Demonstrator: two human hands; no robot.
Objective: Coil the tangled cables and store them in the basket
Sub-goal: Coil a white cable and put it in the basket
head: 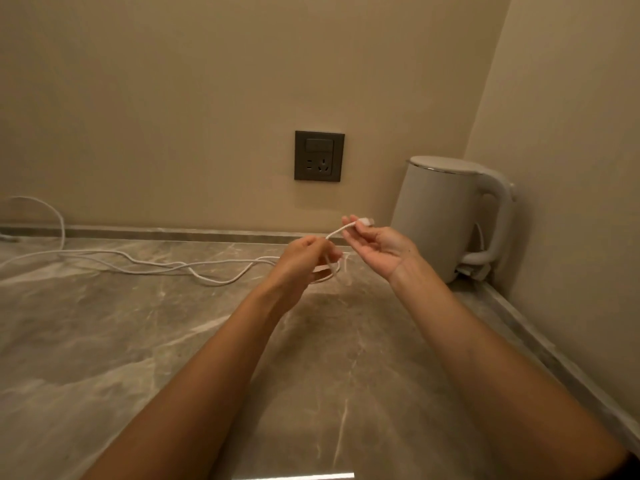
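Note:
A long white cable (152, 263) lies in loose tangled strands across the marble counter, running from the far left edge toward the middle. My left hand (304, 259) is curled around a stretch of it above the counter, with a small loop hanging under the fingers. My right hand (377, 245), palm up, pinches the cable just behind its white plug end (366, 222) between thumb and fingertips. A short taut piece of cable spans the two hands. No basket is in view.
A white electric kettle (450, 216) stands in the back right corner against the walls. A dark wall socket with a switch (319, 156) is mounted above the counter (138, 341). More cable loops up at the far left (52, 211).

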